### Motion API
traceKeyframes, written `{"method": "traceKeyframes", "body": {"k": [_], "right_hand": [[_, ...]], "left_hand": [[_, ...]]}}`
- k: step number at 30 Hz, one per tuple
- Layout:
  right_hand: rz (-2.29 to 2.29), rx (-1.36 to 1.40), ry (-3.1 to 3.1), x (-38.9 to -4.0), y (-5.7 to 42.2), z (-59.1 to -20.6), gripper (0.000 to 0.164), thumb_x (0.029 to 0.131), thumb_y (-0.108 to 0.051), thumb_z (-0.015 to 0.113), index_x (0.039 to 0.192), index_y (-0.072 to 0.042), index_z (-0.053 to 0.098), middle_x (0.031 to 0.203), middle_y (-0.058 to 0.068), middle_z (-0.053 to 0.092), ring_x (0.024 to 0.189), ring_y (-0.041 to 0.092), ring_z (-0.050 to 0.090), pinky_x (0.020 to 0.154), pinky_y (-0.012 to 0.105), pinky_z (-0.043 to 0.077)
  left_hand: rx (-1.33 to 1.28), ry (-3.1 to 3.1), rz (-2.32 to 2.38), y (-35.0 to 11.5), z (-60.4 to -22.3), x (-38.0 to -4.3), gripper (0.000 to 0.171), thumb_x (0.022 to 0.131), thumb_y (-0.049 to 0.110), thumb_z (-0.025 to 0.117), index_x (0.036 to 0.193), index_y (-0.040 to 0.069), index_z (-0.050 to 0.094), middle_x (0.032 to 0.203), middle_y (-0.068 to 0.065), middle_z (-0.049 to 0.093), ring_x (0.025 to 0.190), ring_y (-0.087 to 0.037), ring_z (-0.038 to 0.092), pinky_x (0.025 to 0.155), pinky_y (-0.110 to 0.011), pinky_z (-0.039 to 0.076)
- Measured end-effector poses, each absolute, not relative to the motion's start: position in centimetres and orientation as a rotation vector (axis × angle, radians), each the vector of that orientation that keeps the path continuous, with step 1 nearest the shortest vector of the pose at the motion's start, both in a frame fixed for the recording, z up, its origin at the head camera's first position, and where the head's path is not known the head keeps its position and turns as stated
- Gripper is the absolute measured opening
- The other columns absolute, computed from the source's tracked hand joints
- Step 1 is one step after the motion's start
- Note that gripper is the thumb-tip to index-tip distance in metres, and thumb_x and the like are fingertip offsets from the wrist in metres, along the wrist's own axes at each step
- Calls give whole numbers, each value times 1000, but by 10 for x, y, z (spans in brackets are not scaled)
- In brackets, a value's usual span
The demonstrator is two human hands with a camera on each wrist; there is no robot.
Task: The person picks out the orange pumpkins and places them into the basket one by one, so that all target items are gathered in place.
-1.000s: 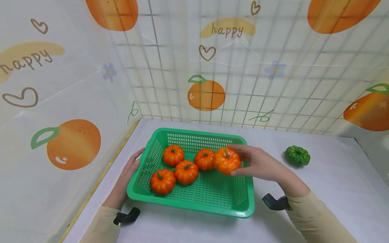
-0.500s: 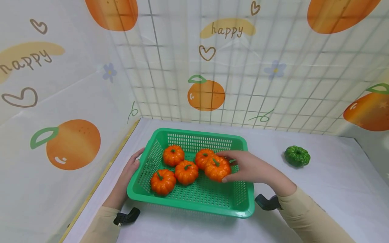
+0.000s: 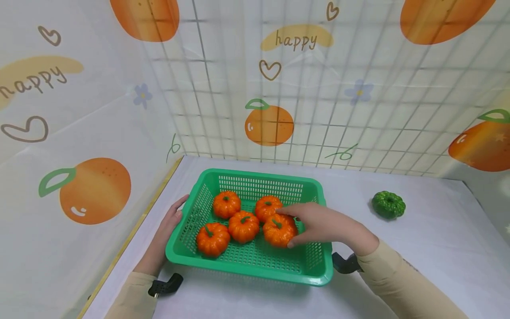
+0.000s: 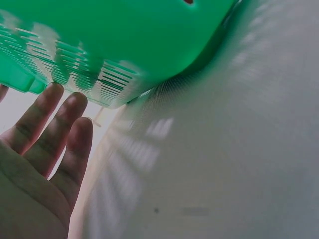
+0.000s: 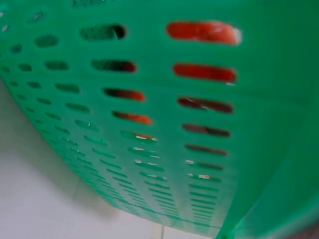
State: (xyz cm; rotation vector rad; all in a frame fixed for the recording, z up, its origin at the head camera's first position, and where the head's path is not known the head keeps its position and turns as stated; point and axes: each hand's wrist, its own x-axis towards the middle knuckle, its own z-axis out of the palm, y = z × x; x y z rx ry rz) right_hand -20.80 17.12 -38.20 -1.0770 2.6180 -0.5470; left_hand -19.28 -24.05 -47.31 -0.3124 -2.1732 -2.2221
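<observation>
A green plastic basket [image 3: 255,277] stands on the table with several small orange pumpkins in it. My right hand [image 3: 330,226] reaches over the basket's right side, with thumb and fingers around one orange pumpkin [image 3: 279,231] low in the basket, close to another pumpkin [image 3: 268,208]. My left hand [image 3: 165,235] lies along the basket's left outer side; in the left wrist view its fingers [image 4: 75,134] are nearly straight at the slotted wall [image 4: 144,45]. The right wrist view is filled by the basket's slotted wall [image 5: 279,74], orange showing through the slots; the right hand's grip is hidden there.
One green pumpkin [image 3: 388,204] sits on the white table [image 3: 430,230] to the right of the basket. Behind the table hangs a printed sheet [image 3: 318,88] with a wire grid showing through. Another printed wall [image 3: 99,133] borders the left edge.
My right hand has moved left and down with the orange pumpkin, from the basket's right side to beside the other pumpkins. The left hand and the basket have stayed put.
</observation>
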Motion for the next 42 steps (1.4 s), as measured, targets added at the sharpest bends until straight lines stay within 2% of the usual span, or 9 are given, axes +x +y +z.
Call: {"method": "traceKeyframes", "body": {"k": [8, 15, 18, 25, 29, 32, 35, 42], "right_hand": [[-474, -1172, 2553, -209, 166, -385, 76, 79, -43, 83, 143, -14, 54, 139, -4, 55, 127, 13, 50, 106, 37, 41], [-449, -1207, 2534, -212, 159, -390, 64, 77, -34, 86, 133, -13, 62, 128, -5, 60, 107, 12, 58, 94, 33, 49], [-447, -1210, 2530, -213, 156, -392, 64, 76, -31, 86, 133, -12, 62, 127, -5, 61, 107, 13, 58, 93, 32, 49], [-454, -1169, 2546, -213, 152, -395, 66, 74, -28, 88, 132, -11, 63, 122, -6, 64, 104, 11, 59, 93, 33, 49], [-434, -1141, 2572, -213, 150, -399, 67, 71, -34, 90, 129, -10, 64, 116, -7, 65, 100, 12, 60, 91, 32, 49], [-418, -1113, 2594, -212, 147, -402, 69, 69, -40, 90, 127, -10, 65, 113, -8, 65, 97, 13, 60, 89, 32, 50], [-394, -1104, 2623, -212, 146, -405, 71, 68, -45, 89, 126, -11, 65, 112, -8, 65, 96, 12, 60, 88, 31, 50], [-341, -1086, 2677, -208, 143, -407, 75, 67, -52, 88, 126, -13, 64, 112, -8, 65, 94, 7, 57, 88, 30, 50]], "left_hand": [[-310, -2184, -2202, -241, -472, -194, 53, 109, 23, 32, 156, 0, 22, 128, 10, 56, 112, -7, 61, 88, -28, 53], [-302, -2214, -2176, -240, -473, -194, 53, 109, 24, 31, 156, 2, 22, 129, 10, 54, 112, -6, 60, 88, -27, 53], [-300, -2212, -2183, -240, -473, -194, 54, 108, 26, 32, 156, 2, 22, 130, 8, 54, 113, -7, 60, 88, -27, 52], [-301, -2213, -2179, -239, -472, -193, 52, 109, 25, 31, 156, 4, 23, 138, -8, 49, 113, -7, 60, 89, -28, 52], [-285, -2235, -2172, -238, -471, -193, 52, 109, 24, 30, 157, 5, 22, 145, -23, 41, 112, -5, 60, 88, -27, 52], [-273, -2253, -2171, -239, -471, -193, 55, 109, 26, 30, 157, 4, 19, 147, -28, 36, 112, -3, 59, 88, -26, 52], [-269, -2259, -2164, -240, -471, -193, 55, 108, 26, 31, 157, 3, 19, 144, -22, 40, 111, -3, 59, 88, -25, 52], [-311, -2226, -2174, -242, -473, -193, 55, 108, 26, 33, 156, 2, 21, 127, 12, 57, 111, -4, 61, 87, -26, 53]]}}
